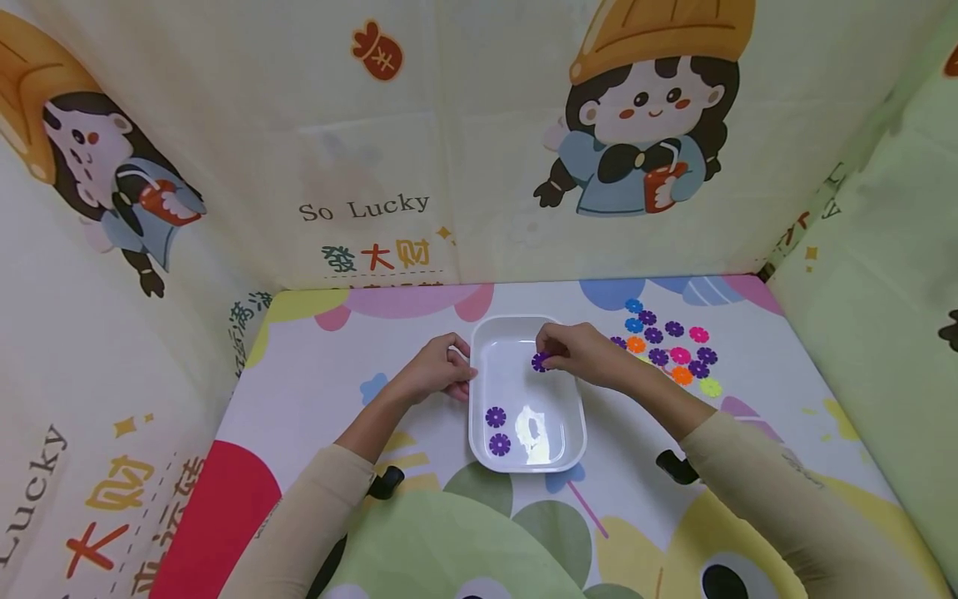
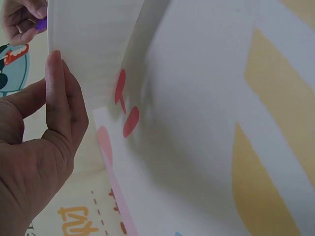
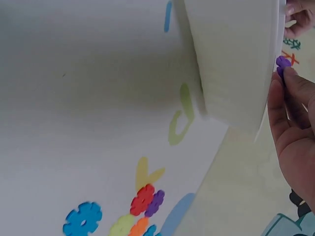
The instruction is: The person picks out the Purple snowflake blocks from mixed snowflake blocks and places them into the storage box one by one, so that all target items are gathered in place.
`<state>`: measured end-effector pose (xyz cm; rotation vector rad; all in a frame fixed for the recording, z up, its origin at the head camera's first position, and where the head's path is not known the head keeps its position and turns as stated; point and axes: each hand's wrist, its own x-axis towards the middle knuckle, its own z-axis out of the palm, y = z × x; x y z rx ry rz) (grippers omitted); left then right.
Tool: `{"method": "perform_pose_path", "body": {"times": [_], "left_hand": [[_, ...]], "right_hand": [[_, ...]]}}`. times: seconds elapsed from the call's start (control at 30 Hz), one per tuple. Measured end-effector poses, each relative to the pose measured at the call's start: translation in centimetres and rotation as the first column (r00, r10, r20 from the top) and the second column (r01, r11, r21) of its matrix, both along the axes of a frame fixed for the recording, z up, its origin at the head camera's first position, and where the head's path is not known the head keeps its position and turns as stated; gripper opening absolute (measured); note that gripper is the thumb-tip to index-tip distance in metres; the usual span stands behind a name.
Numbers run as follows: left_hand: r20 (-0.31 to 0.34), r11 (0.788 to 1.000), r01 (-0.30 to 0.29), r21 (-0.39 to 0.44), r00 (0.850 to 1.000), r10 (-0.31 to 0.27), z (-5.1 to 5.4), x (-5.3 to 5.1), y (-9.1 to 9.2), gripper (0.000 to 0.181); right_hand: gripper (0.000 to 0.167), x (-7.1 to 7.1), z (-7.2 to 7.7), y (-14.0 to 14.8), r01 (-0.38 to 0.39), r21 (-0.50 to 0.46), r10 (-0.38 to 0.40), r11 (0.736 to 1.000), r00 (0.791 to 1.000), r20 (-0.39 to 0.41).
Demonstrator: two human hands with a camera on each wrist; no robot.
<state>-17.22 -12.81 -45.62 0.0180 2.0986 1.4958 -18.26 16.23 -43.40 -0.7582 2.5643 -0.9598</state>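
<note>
A white rectangular tray (image 1: 479, 391) stands on the table with two purple snowflake discs (image 1: 496, 417) lying in its lower left part. My left hand (image 1: 441, 366) holds the tray's left rim, fingers bent against the outer wall in the left wrist view. Over the tray's upper right part, my right hand (image 1: 576, 353) pinches another purple snowflake disc (image 3: 283, 63) between thumb and fingers. To the right of the tray lies a loose group of snowflake discs in purple, blue (image 1: 634, 325), orange (image 1: 635, 344), pink (image 1: 699, 334) and yellow-green (image 1: 710, 387).
A white tablecloth (image 1: 314, 358) with bright cartoon prints covers the table. Cream printed curtains (image 1: 486, 150) hang behind and at both sides. Black straps (image 1: 677, 467) show at both wrists.
</note>
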Motion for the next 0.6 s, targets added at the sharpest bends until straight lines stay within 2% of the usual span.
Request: {"method": "perform_pose_path", "body": {"times": [0.2, 0.4, 0.6], "left_hand": [[0.001, 1.0, -0.006, 0.007, 1.0, 0.006, 0.0, 0.0, 0.0, 0.033], [0.002, 1.0, -0.006, 0.025, 1.0, 0.006, 0.1, 0.0, 0.1, 0.031], [0.004, 0.999, -0.002, 0.034, 1.0, 0.002, 0.1, -0.1, 0.1, 0.032]], "right_hand": [[0.019, -0.3, -0.6, -1.7, -0.026, -0.001, 0.026, 1.0, 0.999, 0.019], [0.018, -0.4, -1.2, -3.2, -0.095, -0.01, 0.095, 0.995, 0.995, 0.031], [0.015, -0.7, -2.0, -4.5, -0.146, 0.006, 0.146, 0.989, 0.989, 0.001]]}}
